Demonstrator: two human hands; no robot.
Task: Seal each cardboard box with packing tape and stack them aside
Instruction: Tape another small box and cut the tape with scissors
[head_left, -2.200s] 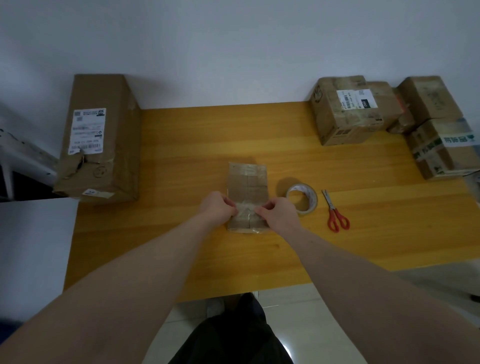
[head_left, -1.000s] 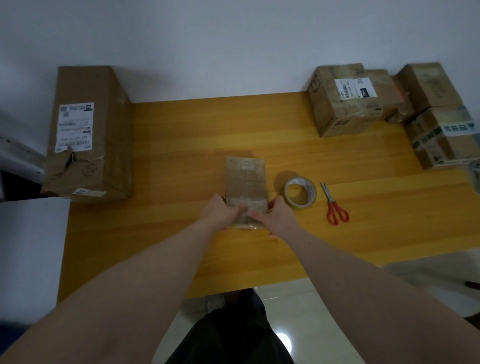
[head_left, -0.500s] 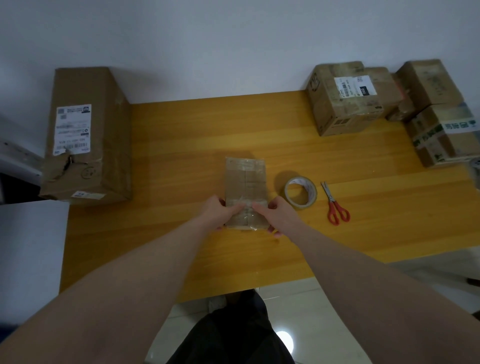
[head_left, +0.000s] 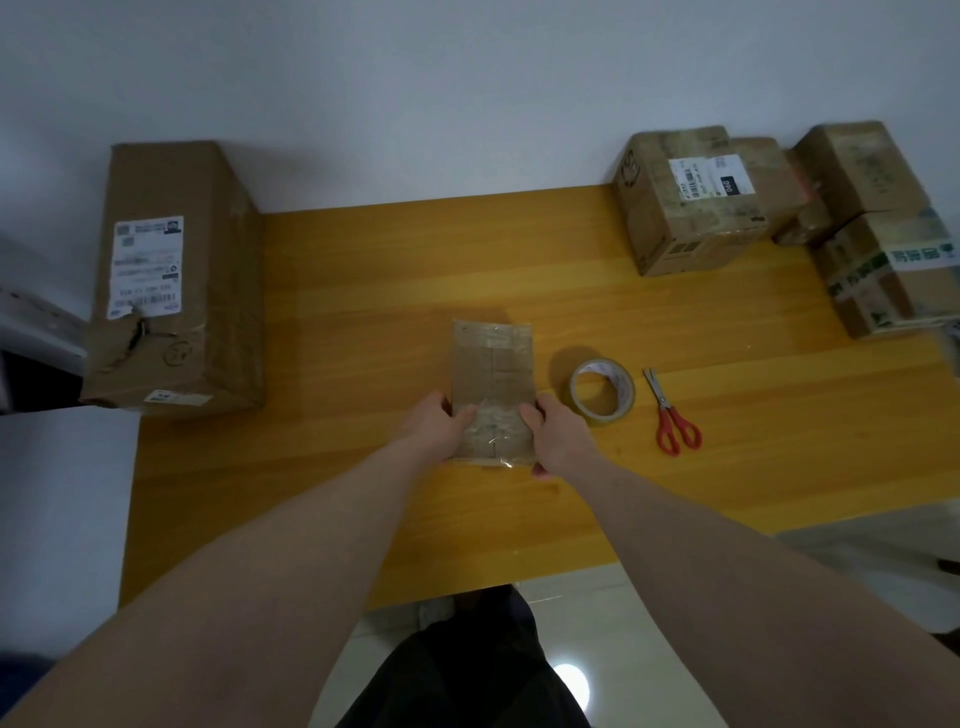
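Both hands, left (head_left: 435, 427) and right (head_left: 557, 432), grip the small box (head_left: 493, 374), pressing tape down; stacking it aside likely comes next.

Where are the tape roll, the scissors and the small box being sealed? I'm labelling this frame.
tape roll (head_left: 622, 391), head view, on its right rim.
scissors (head_left: 678, 435), head view, on the red handles.
small box (head_left: 493, 371), head view, on its top face.

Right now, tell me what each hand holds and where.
Both grip the small cardboard box at its near end: left hand on its left side, right hand on its right.
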